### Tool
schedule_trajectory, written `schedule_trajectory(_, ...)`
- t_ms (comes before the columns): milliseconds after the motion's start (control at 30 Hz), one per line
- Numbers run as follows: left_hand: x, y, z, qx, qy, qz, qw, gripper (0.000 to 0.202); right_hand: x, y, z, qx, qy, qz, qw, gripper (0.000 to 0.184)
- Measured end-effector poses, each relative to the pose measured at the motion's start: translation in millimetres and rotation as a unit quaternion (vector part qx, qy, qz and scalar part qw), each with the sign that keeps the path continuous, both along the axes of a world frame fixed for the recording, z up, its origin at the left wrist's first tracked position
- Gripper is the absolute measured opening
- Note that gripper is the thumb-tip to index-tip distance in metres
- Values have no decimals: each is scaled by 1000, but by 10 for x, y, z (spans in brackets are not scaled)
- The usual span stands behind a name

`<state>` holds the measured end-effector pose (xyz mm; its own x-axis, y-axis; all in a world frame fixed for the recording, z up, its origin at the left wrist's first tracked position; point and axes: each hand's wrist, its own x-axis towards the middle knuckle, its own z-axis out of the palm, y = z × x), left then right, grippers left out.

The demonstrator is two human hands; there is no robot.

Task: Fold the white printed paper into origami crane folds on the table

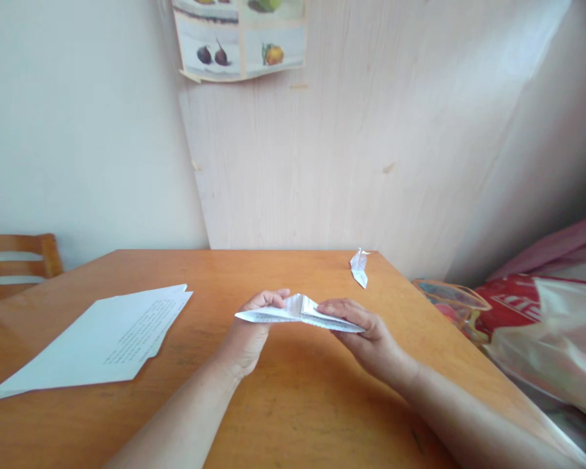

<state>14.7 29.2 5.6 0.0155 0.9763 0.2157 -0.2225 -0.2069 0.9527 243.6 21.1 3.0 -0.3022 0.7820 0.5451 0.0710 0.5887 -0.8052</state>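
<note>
A folded piece of printed white paper (pixel 300 311) is held just above the table, with two flaps spreading left and right from a raised middle. My left hand (pixel 254 326) grips its left flap, thumb on top and the other fingers mostly hidden beneath. On the opposite side my right hand (pixel 364 332) is closed on the right flap, its fingers lying along the upper face. Farther back, near the table's far right corner, stands a small folded paper crane (pixel 359 267), apart from both hands.
The wooden table (pixel 293 404) bears a stack of printed paper sheets (pixel 97 345) at left. A wooden chair (pixel 49 255) stands beyond the left edge. Plastic bags (pixel 551 345) crowd the right side. Behind is a wall panel (pixel 332 163) with a fruit poster (pixel 241 39).
</note>
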Motion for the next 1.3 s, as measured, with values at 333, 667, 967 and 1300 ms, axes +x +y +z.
schedule_trajectory(333,-35,-30,23,-43,56,-81,994,17,172,81,70,-248,120,134,952,38)
schedule_trajectory(667,-167,-17,90,-126,6,-251,960,35,251,220,4,-329,173,122,920,25)
schedule_trajectory(967,-124,19,24,-144,11,-209,967,24,153,166,-30,-360,126,97,919,47)
schedule_trajectory(1300,-62,70,-63,-144,46,-170,974,29,112,188,-83,-329,164,80,926,44)
